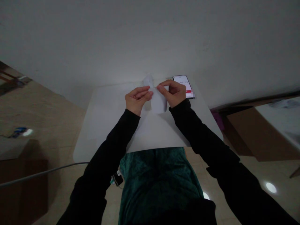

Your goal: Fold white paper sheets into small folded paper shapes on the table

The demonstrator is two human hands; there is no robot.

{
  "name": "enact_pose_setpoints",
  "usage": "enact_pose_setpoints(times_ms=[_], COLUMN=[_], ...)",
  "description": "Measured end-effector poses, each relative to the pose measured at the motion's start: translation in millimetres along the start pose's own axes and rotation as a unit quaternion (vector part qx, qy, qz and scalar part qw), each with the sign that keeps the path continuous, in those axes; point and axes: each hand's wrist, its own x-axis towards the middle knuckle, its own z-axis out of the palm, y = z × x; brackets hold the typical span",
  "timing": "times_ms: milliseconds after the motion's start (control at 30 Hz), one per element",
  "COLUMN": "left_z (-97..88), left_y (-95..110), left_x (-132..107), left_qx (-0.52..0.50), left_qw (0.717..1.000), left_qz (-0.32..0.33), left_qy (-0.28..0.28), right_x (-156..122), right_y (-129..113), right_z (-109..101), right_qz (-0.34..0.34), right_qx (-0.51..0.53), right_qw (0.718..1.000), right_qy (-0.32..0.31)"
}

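Over a white table, my left hand (138,97) and my right hand (172,92) are raised close together, fingertips pinched. A thin, pale, thread-like or stick-like piece (152,88) spans the short gap between them; its exact kind is too small to make out. Just below it is a smooth white cup-like object (158,102), standing on the table and partly covered by my right fingers. Whether those fingers touch it, I cannot tell. Behind my hands sits a crumpled, whitish, see-through piece (148,80), perhaps plastic.
A phone (183,83) showing digits and a red bar lies beyond my right hand. White paper (107,109) covers the left of the table (159,137), which meets a pale wall. A grey cable (44,172) runs in at lower left. Brown boxes (264,134) stand right.
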Motion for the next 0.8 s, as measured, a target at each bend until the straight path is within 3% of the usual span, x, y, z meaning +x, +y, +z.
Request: enact_pose_setpoints(times_ms=[267,800], left_z=[0.6,2.8], left_y=[-10,0], left_x=[-2,-3], left_qx=[-0.102,-0.119], left_qw=[0.99,0.989], left_qz=[-0.093,-0.067], left_qy=[-0.015,-0.049], right_x=[1,4], right_y=[3,1], right_z=[1,-2], right_qz=[-0.014,-0.042], right_qx=[0.019,0.039], right_qw=[1.0,0.998], right_qy=[0.003,-0.005])
